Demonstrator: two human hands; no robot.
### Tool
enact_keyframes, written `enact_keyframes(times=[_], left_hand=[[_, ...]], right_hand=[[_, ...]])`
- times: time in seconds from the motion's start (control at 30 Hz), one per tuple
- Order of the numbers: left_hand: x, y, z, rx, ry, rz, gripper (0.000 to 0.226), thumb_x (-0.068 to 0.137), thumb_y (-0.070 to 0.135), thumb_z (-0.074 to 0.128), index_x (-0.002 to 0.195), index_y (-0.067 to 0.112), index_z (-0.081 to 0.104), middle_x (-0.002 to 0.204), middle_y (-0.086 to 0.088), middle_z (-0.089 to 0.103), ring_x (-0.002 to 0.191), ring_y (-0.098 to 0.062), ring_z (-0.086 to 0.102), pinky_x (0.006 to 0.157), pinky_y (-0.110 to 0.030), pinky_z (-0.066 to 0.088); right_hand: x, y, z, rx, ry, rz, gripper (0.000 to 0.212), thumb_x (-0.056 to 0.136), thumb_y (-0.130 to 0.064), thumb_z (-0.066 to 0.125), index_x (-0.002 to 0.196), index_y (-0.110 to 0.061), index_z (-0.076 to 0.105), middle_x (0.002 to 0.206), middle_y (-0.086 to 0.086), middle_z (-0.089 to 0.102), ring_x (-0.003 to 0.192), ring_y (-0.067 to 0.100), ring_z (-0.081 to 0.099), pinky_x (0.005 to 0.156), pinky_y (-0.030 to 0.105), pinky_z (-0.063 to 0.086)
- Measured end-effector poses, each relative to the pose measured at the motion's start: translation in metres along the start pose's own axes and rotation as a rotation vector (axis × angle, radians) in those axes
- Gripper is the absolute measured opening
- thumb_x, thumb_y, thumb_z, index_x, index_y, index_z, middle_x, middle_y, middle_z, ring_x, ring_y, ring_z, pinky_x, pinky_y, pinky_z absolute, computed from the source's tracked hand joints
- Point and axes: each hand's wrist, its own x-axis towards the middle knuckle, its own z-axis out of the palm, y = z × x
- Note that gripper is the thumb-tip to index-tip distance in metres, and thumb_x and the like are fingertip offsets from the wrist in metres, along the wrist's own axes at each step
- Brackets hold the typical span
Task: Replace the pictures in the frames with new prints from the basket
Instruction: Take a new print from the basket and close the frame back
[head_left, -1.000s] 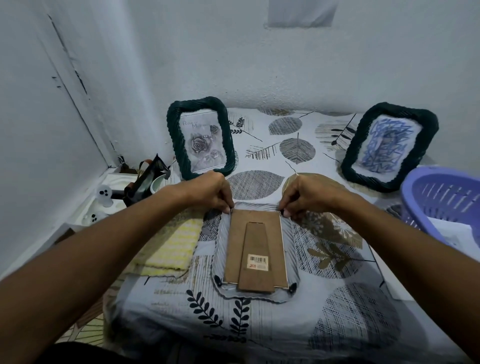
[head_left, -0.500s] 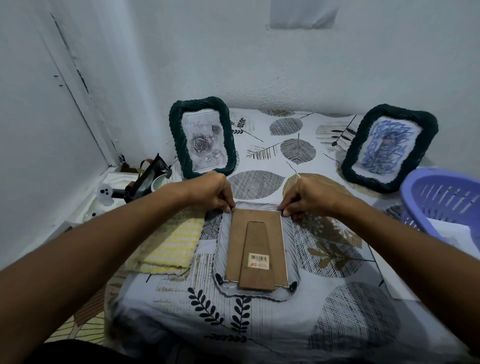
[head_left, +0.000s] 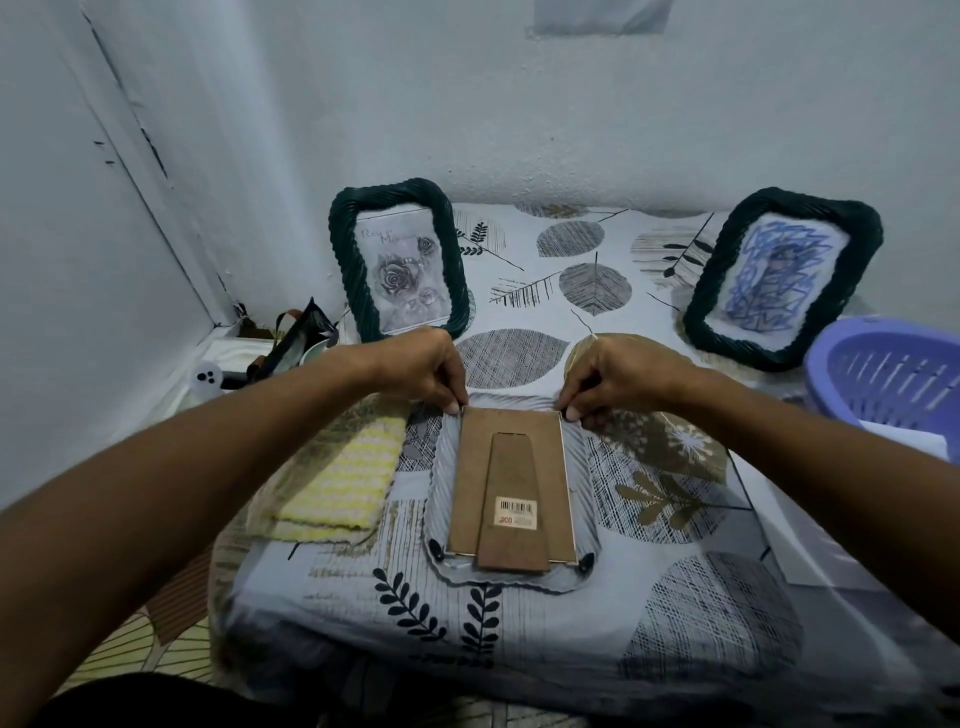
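A pale frame (head_left: 583, 499) lies face down on the patterned table, its brown backing board (head_left: 470, 483) and folded stand with a barcode sticker facing up. My left hand (head_left: 421, 369) pinches at the board's far left corner. My right hand (head_left: 608, 376) pinches at the far right corner. Two dark green frames stand behind: one with a rose picture (head_left: 397, 265) at the left, one with a blue scribble picture (head_left: 779, 280) at the right. The purple basket (head_left: 852, 364) sits at the right edge with white paper (head_left: 914, 441) inside.
A yellow and white cloth (head_left: 337, 483) lies left of the face-down frame. Dark items and a white object (head_left: 208, 379) crowd the gap by the left wall. Walls close off the back and left. The table's front edge drops off near me.
Both hands stay at the far corners of the backing board, with only slight finger shifts. The frame has not moved.
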Motion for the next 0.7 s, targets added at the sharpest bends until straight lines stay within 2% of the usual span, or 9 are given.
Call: enact_keyframes(times=[0.17, 0.3, 0.37, 0.5, 0.6, 0.7], left_hand=[[-0.005, 0.001, 0.003, -0.040, 0.039, 0.011, 0.017, 0.073, 0.007, 0.080, 0.091, 0.007, 0.077, 0.083, 0.000, 0.074, 0.068, 0.006, 0.065, 0.068, -0.011, 0.051], [-0.004, 0.003, 0.002, 0.054, 0.034, 0.031, 0.017, 0.076, 0.010, 0.079, 0.093, 0.011, 0.077, 0.085, 0.003, 0.074, 0.067, 0.010, 0.062, 0.065, -0.004, 0.045], [-0.002, 0.003, 0.001, 0.122, 0.005, 0.058, 0.019, 0.076, 0.011, 0.078, 0.095, 0.013, 0.077, 0.088, 0.002, 0.075, 0.067, 0.007, 0.062, 0.065, -0.003, 0.043], [0.001, 0.006, -0.001, 0.257, -0.030, 0.139, 0.019, 0.078, 0.008, 0.076, 0.097, 0.011, 0.077, 0.091, -0.001, 0.075, 0.078, -0.003, 0.065, 0.069, -0.004, 0.040], [0.000, 0.009, -0.001, 0.353, -0.021, 0.231, 0.017, 0.079, 0.008, 0.075, 0.096, 0.010, 0.077, 0.091, -0.003, 0.075, 0.083, -0.010, 0.068, 0.072, -0.012, 0.045], [-0.004, 0.008, 0.000, 0.396, 0.010, 0.305, 0.015, 0.080, 0.007, 0.073, 0.094, 0.010, 0.077, 0.089, -0.005, 0.074, 0.083, -0.017, 0.069, 0.073, -0.012, 0.042]], right_hand=[[0.001, 0.005, 0.005, -0.039, 0.053, -0.042, 0.014, 0.077, -0.010, 0.077, 0.091, -0.008, 0.077, 0.071, -0.005, 0.073, 0.059, 0.006, 0.069, 0.058, 0.013, 0.050], [0.002, -0.001, 0.003, -0.244, 0.025, -0.101, 0.017, 0.079, -0.014, 0.076, 0.097, -0.016, 0.077, 0.076, -0.011, 0.074, 0.059, -0.009, 0.062, 0.059, 0.002, 0.041], [0.004, -0.005, -0.001, -0.389, -0.003, -0.142, 0.020, 0.080, -0.017, 0.075, 0.100, -0.022, 0.077, 0.084, -0.011, 0.075, 0.067, -0.008, 0.063, 0.058, 0.000, 0.037], [0.010, -0.007, -0.005, -0.504, -0.095, -0.177, 0.021, 0.081, -0.016, 0.073, 0.101, -0.022, 0.076, 0.087, -0.006, 0.076, 0.079, 0.009, 0.070, 0.059, 0.003, 0.035], [0.011, -0.010, -0.006, -0.621, -0.109, -0.264, 0.022, 0.083, -0.017, 0.071, 0.104, -0.021, 0.075, 0.093, -0.006, 0.076, 0.085, 0.009, 0.069, 0.069, 0.016, 0.045], [0.008, -0.011, -0.006, -0.685, -0.096, -0.347, 0.021, 0.085, -0.020, 0.069, 0.106, -0.022, 0.075, 0.096, -0.007, 0.075, 0.089, 0.009, 0.068, 0.071, 0.015, 0.044]])
